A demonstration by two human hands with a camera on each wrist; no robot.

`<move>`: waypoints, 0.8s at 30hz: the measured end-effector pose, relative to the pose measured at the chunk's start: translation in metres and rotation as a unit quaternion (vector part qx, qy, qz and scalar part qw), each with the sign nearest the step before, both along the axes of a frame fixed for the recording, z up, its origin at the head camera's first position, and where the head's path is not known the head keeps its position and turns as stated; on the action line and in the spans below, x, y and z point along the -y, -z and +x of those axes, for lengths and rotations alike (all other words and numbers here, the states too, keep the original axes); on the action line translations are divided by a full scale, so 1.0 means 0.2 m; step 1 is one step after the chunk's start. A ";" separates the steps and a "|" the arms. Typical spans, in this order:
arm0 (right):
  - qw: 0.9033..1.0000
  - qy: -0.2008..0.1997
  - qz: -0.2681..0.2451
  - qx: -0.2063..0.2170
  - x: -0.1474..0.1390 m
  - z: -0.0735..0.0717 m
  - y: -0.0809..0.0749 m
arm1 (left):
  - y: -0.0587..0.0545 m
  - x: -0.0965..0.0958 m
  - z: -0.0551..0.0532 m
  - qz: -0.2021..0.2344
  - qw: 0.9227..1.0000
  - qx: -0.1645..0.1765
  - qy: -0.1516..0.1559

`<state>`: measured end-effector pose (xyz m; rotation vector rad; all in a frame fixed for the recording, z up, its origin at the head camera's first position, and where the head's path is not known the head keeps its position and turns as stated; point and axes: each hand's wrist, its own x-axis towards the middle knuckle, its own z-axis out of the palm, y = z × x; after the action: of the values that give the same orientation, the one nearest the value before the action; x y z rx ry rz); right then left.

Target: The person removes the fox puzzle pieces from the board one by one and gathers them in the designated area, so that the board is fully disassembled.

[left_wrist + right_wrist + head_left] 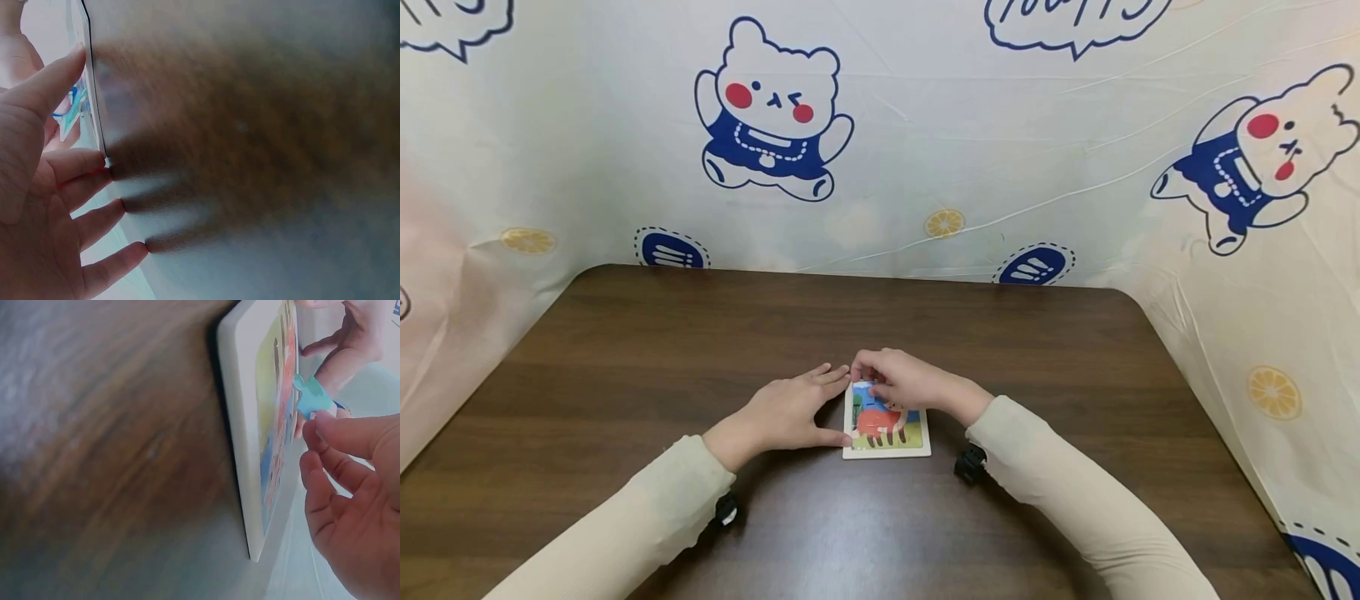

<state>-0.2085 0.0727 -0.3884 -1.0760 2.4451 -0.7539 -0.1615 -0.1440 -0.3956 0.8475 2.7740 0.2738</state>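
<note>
A small jigsaw puzzle in a cream frame [895, 454] lies on the table, its picture showing a red-orange animal on green ground under blue. My left hand [786, 414] rests at the frame's left side with fingers spread; the thumb is on the lower left edge and the other fingertips touch the tabletop beside the upper left corner. Over the puzzle's upper part, my right hand [910, 385] pinches a light-blue puzzle piece [312, 397] between thumb and index finger. In the right wrist view the piece is tilted up off the board. The right hand hides the puzzle's upper right.
The brown wooden table [700, 333] spreads around the puzzle on all sides. Behind and beside it hangs a pale curtain [895, 125] printed with cartoon bears and orange slices. A black wrist device [972, 463] sits under the right sleeve, another [727, 508] under the left.
</note>
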 end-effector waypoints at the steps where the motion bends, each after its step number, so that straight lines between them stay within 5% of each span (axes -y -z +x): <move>1: 1.000 0.001 -0.005 0.001 0.00 0.00 0.00 | 0.00 0.00 0.00 0.000 1.000 0.001 -0.001; 24: 0.995 0.063 -0.074 0.020 -0.21 -0.01 -0.05 | -0.01 -0.01 0.00 -0.006 1.000 0.016 -0.010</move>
<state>-0.2100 0.1148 -0.3790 -0.9545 2.4727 -1.0000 -0.1616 -0.1428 -0.3945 0.8064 2.7531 0.2703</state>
